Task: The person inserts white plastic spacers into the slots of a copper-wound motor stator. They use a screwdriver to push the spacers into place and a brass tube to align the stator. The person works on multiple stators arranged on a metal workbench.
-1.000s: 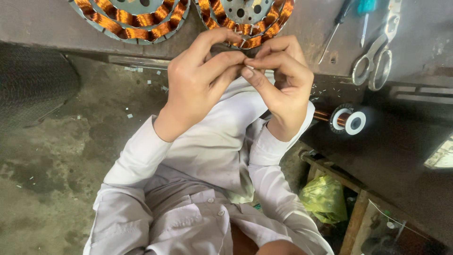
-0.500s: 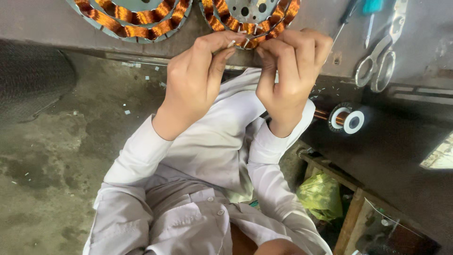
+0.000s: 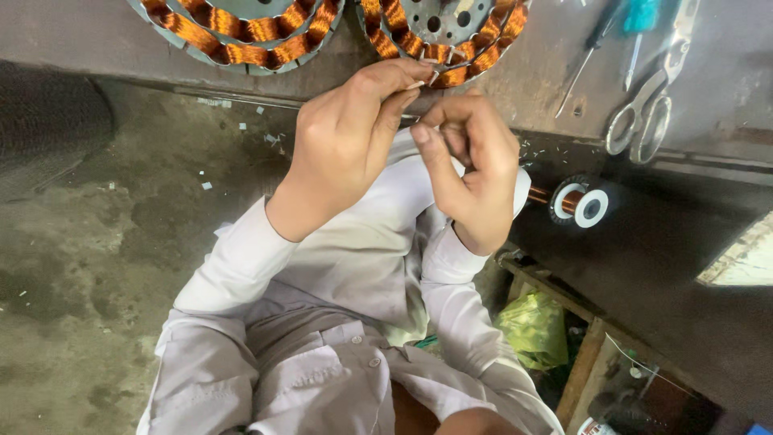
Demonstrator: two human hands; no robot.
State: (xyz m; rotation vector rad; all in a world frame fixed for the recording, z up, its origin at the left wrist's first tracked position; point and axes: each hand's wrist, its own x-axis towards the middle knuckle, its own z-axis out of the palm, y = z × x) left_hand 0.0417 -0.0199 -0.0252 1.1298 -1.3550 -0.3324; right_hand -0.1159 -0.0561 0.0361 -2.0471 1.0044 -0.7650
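Two round motor stators wound with copper coils lie on the workbench edge: one at the upper left, another at the upper middle. My left hand pinches something small and pale, perhaps a thin wire or sleeve, right at the lower rim of the middle stator. Beside it, my right hand is curled with its fingers closed near that same spot; what it grips is too small to make out. Both arms wear light grey sleeves.
Scissors and a screwdriver lie on the dark bench at the upper right. A white spool of copper wire sticks out from the bench side. Below are a wooden frame with a green bag and a concrete floor.
My right hand has dropped from the stator rim and curled inward. The left hand stays pinched at the coil edge, shifted slightly right.
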